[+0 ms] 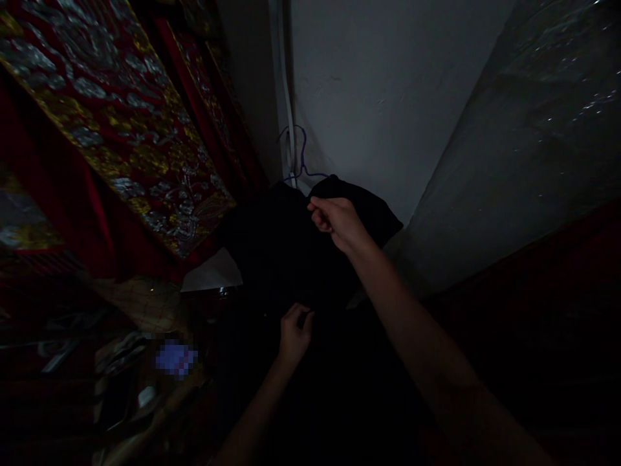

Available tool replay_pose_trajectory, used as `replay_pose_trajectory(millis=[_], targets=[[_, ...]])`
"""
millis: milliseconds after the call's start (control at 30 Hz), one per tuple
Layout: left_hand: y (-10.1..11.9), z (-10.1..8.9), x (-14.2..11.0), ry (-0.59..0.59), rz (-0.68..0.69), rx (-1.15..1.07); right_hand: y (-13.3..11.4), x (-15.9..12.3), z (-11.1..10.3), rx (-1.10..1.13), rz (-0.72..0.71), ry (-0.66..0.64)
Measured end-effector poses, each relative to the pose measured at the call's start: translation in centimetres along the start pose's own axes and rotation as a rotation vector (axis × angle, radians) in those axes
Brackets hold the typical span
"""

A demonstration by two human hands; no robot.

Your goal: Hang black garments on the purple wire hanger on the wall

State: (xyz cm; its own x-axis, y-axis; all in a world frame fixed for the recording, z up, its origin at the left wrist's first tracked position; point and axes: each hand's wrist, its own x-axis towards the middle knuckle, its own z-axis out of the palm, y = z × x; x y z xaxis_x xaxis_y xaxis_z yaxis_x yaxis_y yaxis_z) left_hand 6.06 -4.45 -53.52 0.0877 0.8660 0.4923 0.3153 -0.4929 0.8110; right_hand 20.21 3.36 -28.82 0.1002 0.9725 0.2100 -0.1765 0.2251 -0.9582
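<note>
A black garment [286, 246] hangs on a thin purple wire hanger [303, 153], and its folds are lost in the dark. My right hand [337, 220] is closed in a pinch in front of the garment, just below its neckline. Whatever its fingertips hold, if anything, is too small or dark to see. Lower down, my left hand [295, 333] is bent against the garment's front. Its thumb and fingertips meet in a pinch on the dark cloth.
Red hangings [160, 149] with gold and silver embroidery cover the left side. A white strip [286, 84] runs down the pale wall [388, 84] to the hanger. At lower left, a cluttered surface bears a blurred bluish item [175, 358] and a small white object [146, 396]. Shiny clear sheeting [524, 129] spans the right.
</note>
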Motion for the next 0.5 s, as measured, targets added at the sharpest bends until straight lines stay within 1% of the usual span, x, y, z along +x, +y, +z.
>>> replay_pose_trajectory(millis=[67,133,233,267,300,367,433,500], targets=[[1.0,-1.3,2.6,-0.044,0.074,-0.013,0.0,-0.5,0.4,-0.069,-0.060,-0.070],[3.6,-3.2,6.1,-0.034,0.197,-0.038,0.4,-1.4,0.5,-0.136,-0.118,-0.126],[8.9,-6.1,12.0,0.174,0.396,-0.049,0.6,-2.4,0.1,-0.220,-0.203,-0.154],[10.5,-6.8,13.8,0.205,0.435,-0.032,0.5,-2.5,0.0,-0.242,-0.234,-0.155],[11.9,-7.4,15.5,0.180,0.493,0.017,0.4,-2.5,-0.2,-0.261,-0.266,-0.155],[13.8,-8.0,18.0,0.067,0.599,0.145,0.0,-2.4,-0.4,-0.301,-0.329,-0.148],[14.6,-8.0,19.2,-0.003,0.669,0.247,0.2,-2.1,-0.6,-0.352,-0.385,-0.118],[14.9,-7.9,19.4,0.007,0.708,0.297,1.3,-1.6,-0.7,-0.408,-0.430,-0.061]])
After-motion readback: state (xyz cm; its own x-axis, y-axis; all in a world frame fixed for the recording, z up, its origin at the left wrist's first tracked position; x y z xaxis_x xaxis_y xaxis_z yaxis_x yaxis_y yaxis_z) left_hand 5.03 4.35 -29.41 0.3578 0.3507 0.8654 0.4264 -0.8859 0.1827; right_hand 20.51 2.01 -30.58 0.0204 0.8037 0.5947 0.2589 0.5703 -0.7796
